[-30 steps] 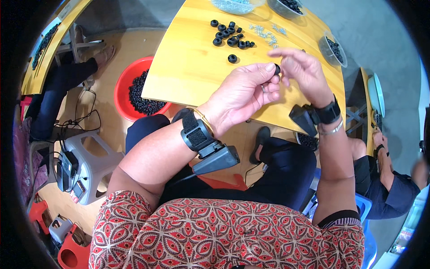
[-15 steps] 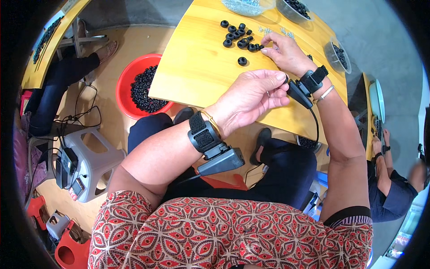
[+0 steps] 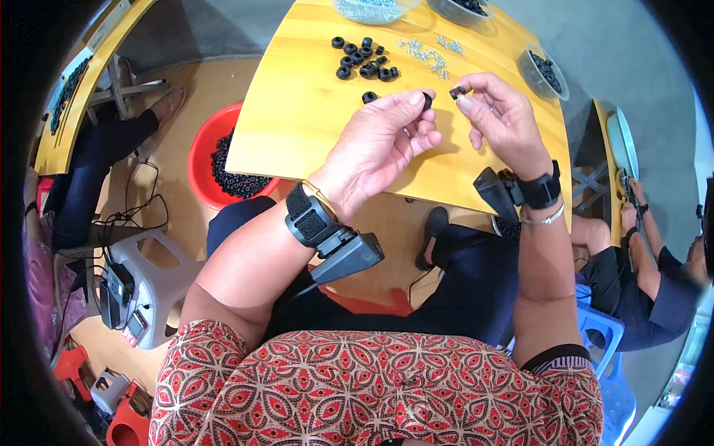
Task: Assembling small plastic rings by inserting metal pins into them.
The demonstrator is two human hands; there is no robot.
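Between thumb and index finger, my left hand (image 3: pixel 390 134) pinches a round black plastic part (image 3: pixel 427 102) over the table's near edge. To its right, my right hand (image 3: pixel 500 119) grips a smaller black ring-like piece (image 3: pixel 457 92) at its fingertips. The two pieces are apart. Beyond my hands, several loose black round parts (image 3: pixel 366 53) lie in a cluster on the yellow wooden table (image 3: pixel 290 97). One black part (image 3: pixel 370 97) sits alone beside my left hand. Small clear or silvery pieces (image 3: pixel 426 58) are scattered right of the cluster.
Tubs line the far side: one with clear pieces (image 3: pixel 372 10), one with black pieces (image 3: pixel 462 10), another at right (image 3: pixel 547 76). A red basin (image 3: pixel 199 182) of black parts stands on the floor at left. A grey stool (image 3: pixel 160 286) holds devices. Another person (image 3: pixel 654 282) works at right.
My right hand has lifted off the table with the small black piece and come nearer my left. My left hand has shifted left, still pinching its part. The view has shifted slightly.
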